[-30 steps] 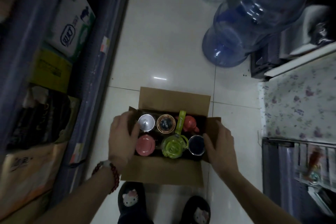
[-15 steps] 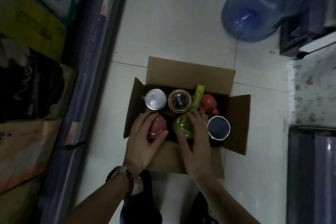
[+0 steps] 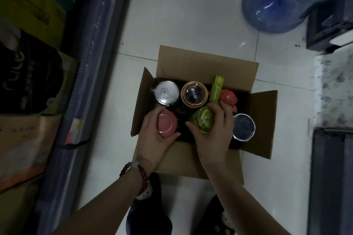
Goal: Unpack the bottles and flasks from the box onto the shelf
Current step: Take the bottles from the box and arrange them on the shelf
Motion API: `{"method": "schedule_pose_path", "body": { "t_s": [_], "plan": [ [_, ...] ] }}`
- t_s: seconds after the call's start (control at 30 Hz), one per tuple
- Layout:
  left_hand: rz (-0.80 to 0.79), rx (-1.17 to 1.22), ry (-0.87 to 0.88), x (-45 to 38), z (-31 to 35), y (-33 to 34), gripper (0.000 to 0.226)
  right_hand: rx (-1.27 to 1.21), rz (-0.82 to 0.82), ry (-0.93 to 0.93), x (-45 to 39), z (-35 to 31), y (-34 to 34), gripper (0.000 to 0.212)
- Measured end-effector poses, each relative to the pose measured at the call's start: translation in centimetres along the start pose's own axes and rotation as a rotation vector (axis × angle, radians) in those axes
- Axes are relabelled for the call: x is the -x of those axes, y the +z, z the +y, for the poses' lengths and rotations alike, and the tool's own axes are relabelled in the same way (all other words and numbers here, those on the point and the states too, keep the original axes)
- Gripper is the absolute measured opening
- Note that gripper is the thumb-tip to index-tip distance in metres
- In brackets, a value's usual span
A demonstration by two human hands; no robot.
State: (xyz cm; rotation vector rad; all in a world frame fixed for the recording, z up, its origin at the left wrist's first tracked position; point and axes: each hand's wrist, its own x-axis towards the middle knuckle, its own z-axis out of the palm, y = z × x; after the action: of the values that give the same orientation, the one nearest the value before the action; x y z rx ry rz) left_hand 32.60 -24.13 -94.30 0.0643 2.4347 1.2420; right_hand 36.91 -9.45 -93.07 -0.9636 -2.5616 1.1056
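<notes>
An open cardboard box (image 3: 206, 61) stands on the white tiled floor with several bottles and flasks upright inside. My left hand (image 3: 152, 137) is closed around the pink-lidded flask (image 3: 166, 123) at the box's near left. My right hand (image 3: 215, 131) grips the green bottle (image 3: 202, 119), whose green strap (image 3: 216, 88) sticks up behind it. Behind them stand a silver-lidded flask (image 3: 166, 92), a copper-rimmed flask (image 3: 194, 93) and a red bottle (image 3: 227, 97). A dark-lidded steel flask (image 3: 244, 127) is at the right.
A shelf unit (image 3: 89, 59) with packaged goods runs along the left. A large blue water jug (image 3: 277, 0) lies on the floor at the back right. A floral-covered surface (image 3: 334, 89) and dark furniture are at the right. My slippered feet (image 3: 149, 221) are below the box.
Both hands have left the box's flaps and come inward: the left one onto the pink-lidded flask, the right one onto the green bottle. The view has dropped closer to the box.
</notes>
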Motion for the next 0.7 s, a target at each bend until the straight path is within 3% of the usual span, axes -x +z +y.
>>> {"method": "schedule_pose_path", "body": {
  "t_s": [0.2, 0.43, 0.7],
  "plan": [
    [0.079, 0.046, -0.101, 0.1, 1.3, -1.8, 0.086, 0.049, -0.072, 0.030, 0.7, -0.1, -0.1, 0.083],
    [0.082, 0.013, -0.102, 0.8, 4.0, -3.2, 0.082, 0.037, -0.157, 0.066, -0.4, -1.6, -2.2, 0.075],
    [0.071, 0.011, -0.117, 1.2, 11.6, -6.4, 0.082, 0.018, -0.185, 0.045, -1.7, -6.4, -8.5, 0.068]
  ]
}}
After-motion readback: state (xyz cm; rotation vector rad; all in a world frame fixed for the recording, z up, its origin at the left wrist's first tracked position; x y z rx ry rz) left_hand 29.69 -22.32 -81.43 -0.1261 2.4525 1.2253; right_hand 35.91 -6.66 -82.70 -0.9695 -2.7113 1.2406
